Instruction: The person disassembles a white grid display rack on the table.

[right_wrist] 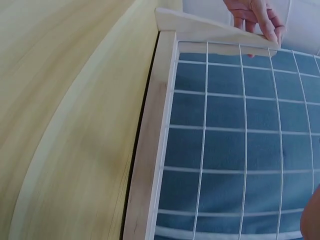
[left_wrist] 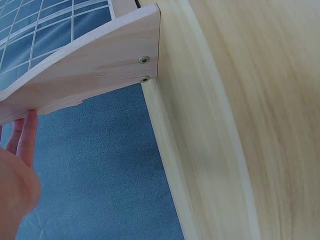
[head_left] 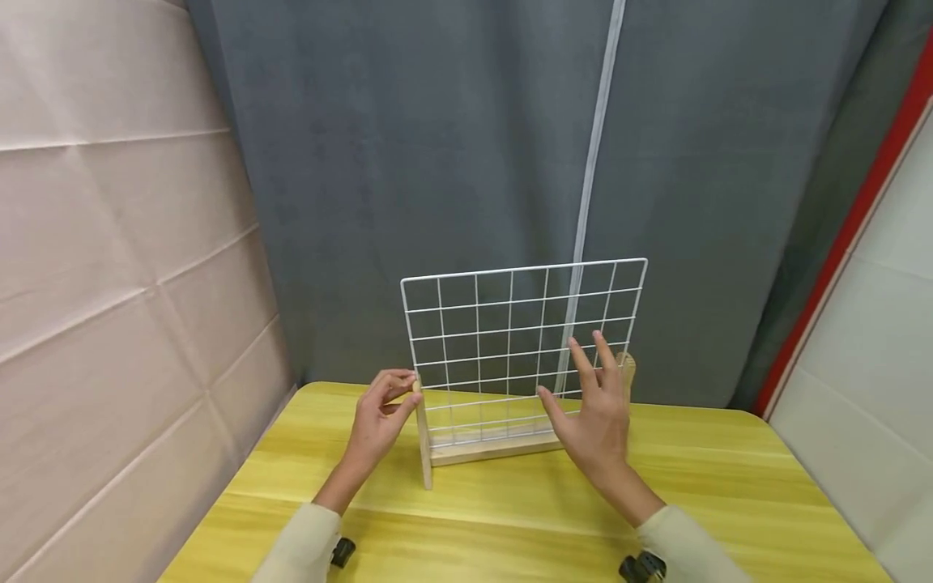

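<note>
Grey curtain (head_left: 466, 162) behind yellow table (head_left: 729, 502). White wire grid (head_left: 521, 340) upright in wooden base (head_left: 496, 449) at table's back. Left hand (head_left: 379, 421) pinches left upright (head_left: 423, 437), prob. steadying it; right hand (head_left: 594, 413) spread w/ fingers straight near grid.

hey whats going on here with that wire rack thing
A person is handling a white wire grid panel that stands upright in a wooden base on a yellow table. The left hand pinches the top of the left wooden side piece. The right hand is open, fingers spread, right in front of the grid near its right side.
</note>
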